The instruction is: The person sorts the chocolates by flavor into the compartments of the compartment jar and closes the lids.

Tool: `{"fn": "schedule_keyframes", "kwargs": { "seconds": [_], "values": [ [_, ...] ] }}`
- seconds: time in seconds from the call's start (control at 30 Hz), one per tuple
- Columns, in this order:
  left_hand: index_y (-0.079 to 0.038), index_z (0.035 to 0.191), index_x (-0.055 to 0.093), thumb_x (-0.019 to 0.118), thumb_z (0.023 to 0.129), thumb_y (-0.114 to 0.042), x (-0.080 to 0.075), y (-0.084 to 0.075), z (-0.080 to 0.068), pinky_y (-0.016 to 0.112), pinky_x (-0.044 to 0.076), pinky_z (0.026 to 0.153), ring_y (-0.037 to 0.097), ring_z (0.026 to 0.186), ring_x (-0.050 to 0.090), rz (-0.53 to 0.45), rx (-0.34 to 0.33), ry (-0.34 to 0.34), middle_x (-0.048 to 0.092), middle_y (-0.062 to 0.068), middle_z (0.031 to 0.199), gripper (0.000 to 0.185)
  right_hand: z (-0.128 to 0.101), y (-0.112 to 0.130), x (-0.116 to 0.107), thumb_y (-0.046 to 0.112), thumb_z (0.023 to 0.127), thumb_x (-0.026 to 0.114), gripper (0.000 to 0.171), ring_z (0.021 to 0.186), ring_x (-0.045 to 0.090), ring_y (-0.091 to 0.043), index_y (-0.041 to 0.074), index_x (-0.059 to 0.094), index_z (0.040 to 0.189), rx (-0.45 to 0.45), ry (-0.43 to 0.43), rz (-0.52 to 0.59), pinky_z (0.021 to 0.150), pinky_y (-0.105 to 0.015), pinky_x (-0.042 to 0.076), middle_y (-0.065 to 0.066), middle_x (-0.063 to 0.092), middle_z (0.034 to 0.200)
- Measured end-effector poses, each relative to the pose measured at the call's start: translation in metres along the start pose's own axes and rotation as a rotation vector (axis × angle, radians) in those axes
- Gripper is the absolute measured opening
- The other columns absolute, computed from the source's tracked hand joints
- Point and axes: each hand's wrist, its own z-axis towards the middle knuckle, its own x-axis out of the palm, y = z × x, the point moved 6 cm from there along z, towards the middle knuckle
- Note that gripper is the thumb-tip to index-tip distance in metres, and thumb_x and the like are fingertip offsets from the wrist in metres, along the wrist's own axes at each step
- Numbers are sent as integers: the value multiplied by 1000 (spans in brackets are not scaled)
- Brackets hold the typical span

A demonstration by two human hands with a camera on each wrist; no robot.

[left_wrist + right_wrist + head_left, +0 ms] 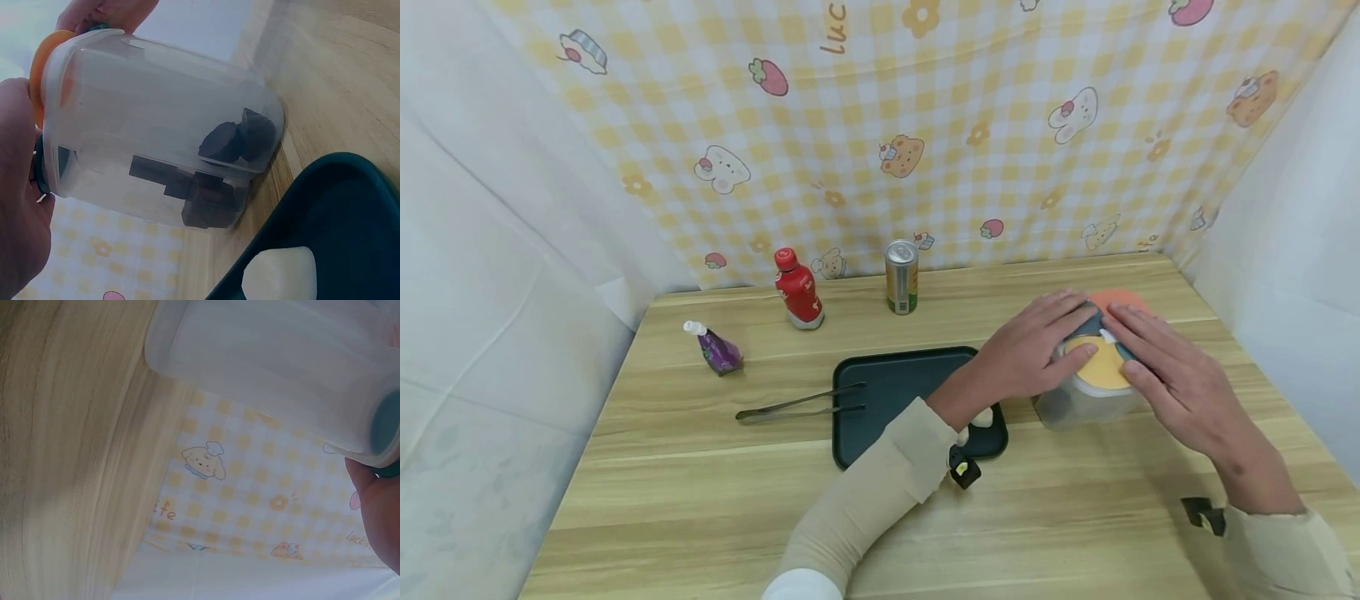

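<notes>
A clear plastic storage container [1067, 408] stands upright at the right of the table. Its lid [1103, 367] has yellow, orange and dark teal sections. Across the lid's left side lies my left hand [1026, 346], fingers extended, thumb over the yellow section. From the right, my right hand [1187, 387] rests on the lid with its fingers stretched out over the top. In the left wrist view, several dark chunks [215, 197] sit at the bottom of the container. The lid's underside and part of its rim are hidden by the hands.
Left of the container lies a dark green tray [880, 379] with white pieces [982, 417], partly covered by my left arm. Metal tongs [793, 410] overlap its left edge. Farther off stand a purple pouch [720, 353], a red bottle [799, 290] and a can [902, 279].
</notes>
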Motion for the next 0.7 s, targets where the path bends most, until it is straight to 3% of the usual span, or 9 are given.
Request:
{"fn": "schedule_keyframes", "kwargs": {
  "seconds": [0.3,0.47,0.7],
  "values": [
    [-8,164,19,28,113,-43,7,2,0,25,-12,117,15,156,-1,142,2,54,14,6,171,63,-2,-7,1,35,111,46,52,148,36,-30,0,52,150,57,58,4,121,-31,19,-19,46,155],
    [-7,164,13,27,113,-41,7,3,-1,27,-12,117,13,154,-10,129,7,45,9,7,171,63,-2,-11,1,26,108,53,50,150,32,-30,3,48,153,96,112,22,121,-31,17,-16,41,159],
    [-9,165,15,28,113,-42,8,3,-3,31,-12,118,12,155,-8,120,14,38,11,7,171,63,-5,-11,0,15,104,60,53,152,27,-27,5,47,155,110,147,35,121,-28,13,-16,38,161]
  ]
}}
